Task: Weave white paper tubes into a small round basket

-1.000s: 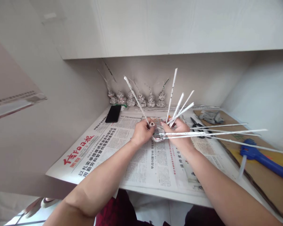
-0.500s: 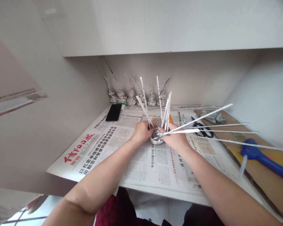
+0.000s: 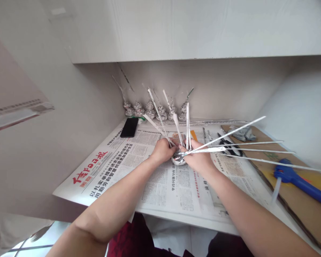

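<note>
Between my hands, over the newspaper sheets, is a small round piece woven from rolled paper [image 3: 179,160]. Long white paper sticks [image 3: 177,129] fan out from it, several upward and several to the right. My left hand [image 3: 164,150] is closed on the left side of the woven piece, thumb and fingers pinching near its rim. My right hand [image 3: 198,153] grips the opposite side, with paper sticks passing over its fingers. The fingertips of both hands are partly hidden behind the sticks.
Several finished gourd-shaped paper pieces [image 3: 161,112] stand along the back wall. A black phone [image 3: 129,127] lies at the left. To the right are black-handled scissors [image 3: 231,147], a crumpled grey wad [image 3: 241,133] and a blue glue gun [image 3: 289,174] on cardboard [image 3: 299,210]. A shelf overhangs the back.
The upright sticks above the woven piece have swung to the left, and one now leans over further. Both hands stay nearly in place on the piece.
</note>
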`<control>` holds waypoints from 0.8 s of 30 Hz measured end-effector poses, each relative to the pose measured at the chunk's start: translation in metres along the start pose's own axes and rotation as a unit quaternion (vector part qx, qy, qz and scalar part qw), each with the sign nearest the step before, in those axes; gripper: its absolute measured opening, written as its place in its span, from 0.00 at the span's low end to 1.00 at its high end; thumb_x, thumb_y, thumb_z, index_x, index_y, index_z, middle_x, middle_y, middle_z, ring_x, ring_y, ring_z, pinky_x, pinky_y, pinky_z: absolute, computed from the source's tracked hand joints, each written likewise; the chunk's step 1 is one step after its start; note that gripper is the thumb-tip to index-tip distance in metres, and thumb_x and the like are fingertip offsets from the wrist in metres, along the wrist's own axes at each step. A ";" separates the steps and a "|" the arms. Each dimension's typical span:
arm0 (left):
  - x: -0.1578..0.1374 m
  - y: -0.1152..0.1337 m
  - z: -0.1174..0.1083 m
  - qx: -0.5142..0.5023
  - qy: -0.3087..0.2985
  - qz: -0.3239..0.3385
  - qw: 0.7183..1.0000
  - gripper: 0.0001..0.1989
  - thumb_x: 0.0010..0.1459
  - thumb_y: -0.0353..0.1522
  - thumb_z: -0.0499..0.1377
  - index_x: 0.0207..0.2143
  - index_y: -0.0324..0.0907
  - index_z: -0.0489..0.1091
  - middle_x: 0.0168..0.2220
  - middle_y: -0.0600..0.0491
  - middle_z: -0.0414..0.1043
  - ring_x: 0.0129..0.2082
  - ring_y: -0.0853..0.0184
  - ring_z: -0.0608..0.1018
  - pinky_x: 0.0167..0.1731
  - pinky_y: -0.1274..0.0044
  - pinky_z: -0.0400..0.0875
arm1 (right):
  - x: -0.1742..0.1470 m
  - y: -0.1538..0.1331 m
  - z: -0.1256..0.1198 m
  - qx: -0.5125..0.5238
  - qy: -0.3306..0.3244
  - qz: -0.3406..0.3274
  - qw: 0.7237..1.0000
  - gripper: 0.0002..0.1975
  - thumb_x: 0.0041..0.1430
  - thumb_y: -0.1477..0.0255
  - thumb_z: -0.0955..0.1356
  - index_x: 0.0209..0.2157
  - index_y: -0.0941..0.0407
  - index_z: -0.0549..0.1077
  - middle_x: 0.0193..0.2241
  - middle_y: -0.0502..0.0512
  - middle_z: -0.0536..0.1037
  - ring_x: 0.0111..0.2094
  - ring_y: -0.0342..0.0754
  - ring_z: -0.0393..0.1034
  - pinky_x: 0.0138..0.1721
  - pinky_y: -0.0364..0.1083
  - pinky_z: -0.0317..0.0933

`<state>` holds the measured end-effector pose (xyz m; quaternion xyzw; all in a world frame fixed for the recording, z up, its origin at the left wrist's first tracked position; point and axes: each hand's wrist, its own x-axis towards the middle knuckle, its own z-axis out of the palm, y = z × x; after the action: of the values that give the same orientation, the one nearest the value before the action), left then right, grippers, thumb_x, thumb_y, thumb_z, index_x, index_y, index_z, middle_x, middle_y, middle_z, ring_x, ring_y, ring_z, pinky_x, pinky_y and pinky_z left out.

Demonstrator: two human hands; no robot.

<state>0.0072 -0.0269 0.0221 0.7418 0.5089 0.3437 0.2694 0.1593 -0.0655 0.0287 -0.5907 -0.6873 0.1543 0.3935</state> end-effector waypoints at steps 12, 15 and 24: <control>0.005 -0.004 -0.011 0.044 0.034 -0.007 0.998 0.09 0.50 0.32 0.57 0.32 0.40 0.76 0.30 0.51 0.78 0.32 0.65 0.78 0.34 0.78 0.68 | -0.005 -0.003 0.003 -0.043 -0.012 -0.035 0.998 0.09 0.55 0.62 0.66 0.33 0.52 0.71 0.27 0.51 0.77 0.29 0.48 0.70 0.30 0.45 0.60; 0.005 -0.003 -0.012 0.053 0.026 -0.021 0.998 0.09 0.51 0.32 0.57 0.33 0.40 0.75 0.31 0.51 0.78 0.33 0.66 0.78 0.35 0.78 0.68 | -0.002 0.001 0.004 -0.057 -0.008 -0.050 0.997 0.10 0.56 0.63 0.65 0.36 0.53 0.72 0.32 0.55 0.77 0.33 0.51 0.71 0.34 0.47 0.61; 0.007 -0.006 -0.013 0.085 0.017 -0.039 0.995 0.08 0.50 0.31 0.58 0.31 0.40 0.75 0.31 0.51 0.78 0.33 0.66 0.78 0.34 0.79 0.68 | 0.003 0.012 0.007 -0.045 -0.001 -0.086 0.995 0.09 0.55 0.65 0.65 0.34 0.54 0.74 0.32 0.55 0.77 0.33 0.49 0.71 0.34 0.46 0.62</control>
<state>-0.0040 -0.0178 0.0273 0.7352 0.5696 0.3014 0.2101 0.1626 -0.0578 0.0172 -0.5464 -0.7425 0.0893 0.3771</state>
